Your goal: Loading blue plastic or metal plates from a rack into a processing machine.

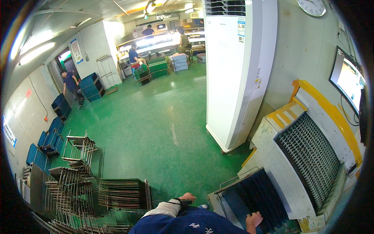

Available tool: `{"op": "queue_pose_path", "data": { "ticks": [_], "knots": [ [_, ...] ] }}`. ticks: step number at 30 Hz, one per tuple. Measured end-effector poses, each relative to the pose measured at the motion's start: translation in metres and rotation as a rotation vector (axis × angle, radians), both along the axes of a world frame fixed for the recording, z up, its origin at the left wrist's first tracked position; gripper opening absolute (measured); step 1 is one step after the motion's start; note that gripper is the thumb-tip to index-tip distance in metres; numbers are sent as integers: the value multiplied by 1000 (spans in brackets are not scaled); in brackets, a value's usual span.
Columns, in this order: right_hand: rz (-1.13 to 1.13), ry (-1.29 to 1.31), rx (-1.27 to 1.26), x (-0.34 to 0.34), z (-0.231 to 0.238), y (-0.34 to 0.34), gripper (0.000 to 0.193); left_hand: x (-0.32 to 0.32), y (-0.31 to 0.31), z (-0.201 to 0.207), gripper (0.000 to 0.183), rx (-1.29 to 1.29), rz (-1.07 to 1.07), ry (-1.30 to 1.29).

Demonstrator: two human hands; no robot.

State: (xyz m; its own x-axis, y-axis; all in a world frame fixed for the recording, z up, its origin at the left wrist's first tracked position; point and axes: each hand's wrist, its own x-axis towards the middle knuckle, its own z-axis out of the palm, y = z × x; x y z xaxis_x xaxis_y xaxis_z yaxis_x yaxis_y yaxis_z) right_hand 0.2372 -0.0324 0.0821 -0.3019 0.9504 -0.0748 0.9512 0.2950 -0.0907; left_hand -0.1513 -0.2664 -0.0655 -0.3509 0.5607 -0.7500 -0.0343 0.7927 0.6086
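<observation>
My right hand (254, 219) is closed at the near edge of a dark blue panel (237, 201). That panel stands in a wire-framed rack (222, 206) with several more dark panels (265, 191) packed upright side by side. Over the green floor, near the middle of the lower edge, my left hand (187, 197) is held out with its fingers curled in; no object shows in it. A dark band circles the left wrist, below a pale sleeve. The undersides of both hands are hidden.
A roller conveyor (311, 156) slopes at right beside a tall white air conditioner (233, 78). On the left stand a rack of thin panels (122, 193), metal frames (70, 191) and blue panel stacks (91, 86). Several people (71, 85) are at the back.
</observation>
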Motion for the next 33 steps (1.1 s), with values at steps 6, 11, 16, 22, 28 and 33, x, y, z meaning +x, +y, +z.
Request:
{"op": "queue_pose_path", "data": {
  "ticks": [6, 11, 16, 22, 28, 33],
  "knots": [
    [5, -12, 6, 4, -10, 3, 26, 2, 2, -2, 31, -18, -1, 16],
    [20, 0, 17, 4, -11, 3, 26, 3, -2, -8, 32, 20, 62, -32],
    [29, 4, 15, 5, -13, 4, 27, 2, -2, -11, 32, 16, 43, -29],
    [-1, -6, -28, -5, 7, -3, 26, 3, -3, -9, 31, -2, 45, -21],
    [-8, 1, -14, 1, -6, 1, 25, 5, -2, -5, 32, 3, 56, -3],
    [-11, -83, -30, 12, -16, 5, 26, 7, 11, 11, 33, -39, -131, 58]
  ]
}}
